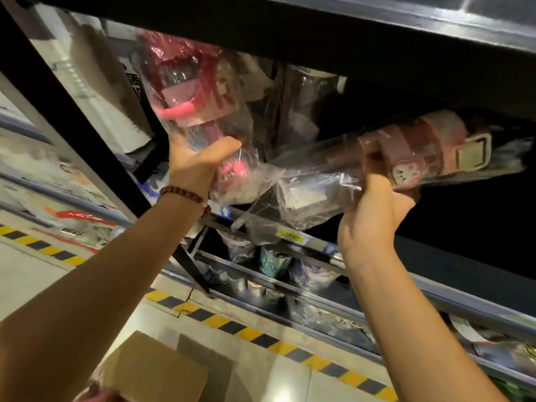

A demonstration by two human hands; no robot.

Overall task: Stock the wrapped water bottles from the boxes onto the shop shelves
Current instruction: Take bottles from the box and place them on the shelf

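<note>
A pink and red water bottle [191, 91] in clear plastic wrap stands nearly upright at the left end of a dark shelf; my left hand [197, 163] grips its lower part. A second wrapped bottle [412, 152], mauve with a strap and a cartoon sticker, lies tilted with its top toward the right, inside the shelf opening. My right hand [374, 204] holds it round the middle from below. Another wrapped bottle [307, 94] stands further back between the two. A cardboard box [153, 369] sits on the floor below my left arm.
A black shelf board [319, 33] hangs close above both bottles. A black upright post [72, 117] borders the shelf at left. Lower shelves [275, 265] hold several wrapped bottles and a yellow price tag [290, 235]. Yellow and black floor tape [246, 332] runs along the rack's foot.
</note>
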